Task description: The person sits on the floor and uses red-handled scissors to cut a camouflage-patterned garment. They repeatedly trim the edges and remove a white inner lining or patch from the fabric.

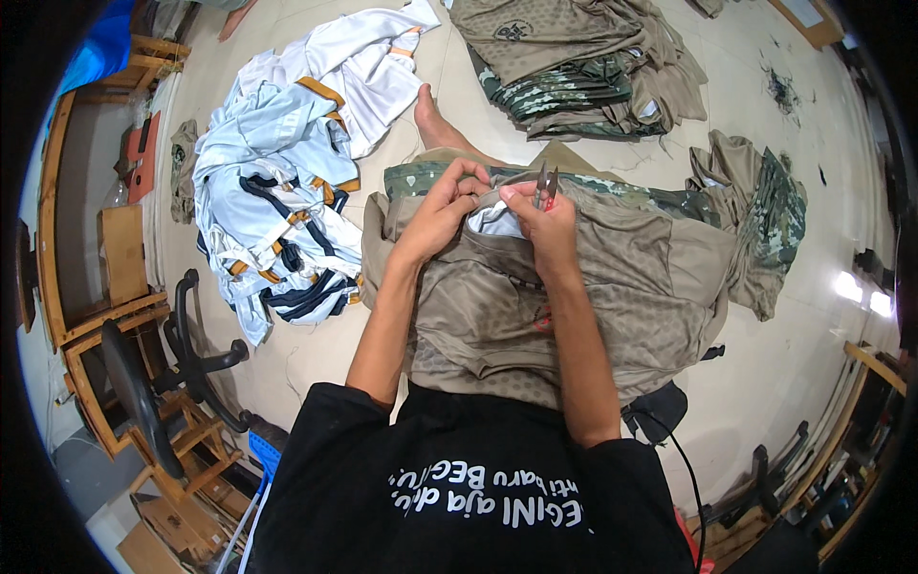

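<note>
A brown patterned shirt (622, 277) with camouflage-print parts lies spread over my lap. My left hand (442, 215) pinches the edge of its collar opening (490, 222), where a white inner side shows. Close beside it, my right hand (545, 220) is closed around small thread snips (546, 182) with metal blades pointing up and away and a bit of red at the grip. The thumb and finger of that hand also meet the collar edge. Any thread between the hands is too small to make out.
Light blue and white garments (273, 182) lie heaped on the left of the tiled floor. A stack of brown and camouflage shirts (583, 77) sits at the far side, and another shirt (765, 215) lies to the right. A chair base (196, 354) and wooden frame (57, 220) stand left.
</note>
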`<state>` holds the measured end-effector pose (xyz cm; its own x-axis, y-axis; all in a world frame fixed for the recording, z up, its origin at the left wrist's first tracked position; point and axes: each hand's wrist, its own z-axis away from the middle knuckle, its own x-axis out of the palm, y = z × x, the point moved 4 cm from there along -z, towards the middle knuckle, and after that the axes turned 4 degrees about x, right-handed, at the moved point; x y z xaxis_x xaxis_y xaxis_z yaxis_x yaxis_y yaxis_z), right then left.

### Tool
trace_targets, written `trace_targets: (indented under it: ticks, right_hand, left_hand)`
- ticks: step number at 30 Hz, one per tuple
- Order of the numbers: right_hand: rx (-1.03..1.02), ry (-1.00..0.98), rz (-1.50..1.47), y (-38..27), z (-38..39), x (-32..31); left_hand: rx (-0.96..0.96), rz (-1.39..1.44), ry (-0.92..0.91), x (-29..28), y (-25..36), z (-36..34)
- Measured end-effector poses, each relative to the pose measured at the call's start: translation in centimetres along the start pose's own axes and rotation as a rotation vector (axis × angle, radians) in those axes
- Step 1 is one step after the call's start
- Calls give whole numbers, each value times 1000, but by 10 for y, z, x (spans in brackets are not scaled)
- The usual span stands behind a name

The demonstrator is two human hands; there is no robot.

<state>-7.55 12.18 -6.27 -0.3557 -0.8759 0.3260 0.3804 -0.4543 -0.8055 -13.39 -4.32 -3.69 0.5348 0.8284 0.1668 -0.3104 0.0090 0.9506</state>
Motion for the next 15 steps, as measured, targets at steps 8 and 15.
trace_targets:
  ticks: [8, 15]
  right_hand:
    - [-132, 67, -45, -12, 6, -1]
    - [-192, -52, 292, -38, 9, 6]
  left_hand:
    - [59, -181, 30, 7, 6, 0]
    - [74, -496, 112, 15, 27, 1]
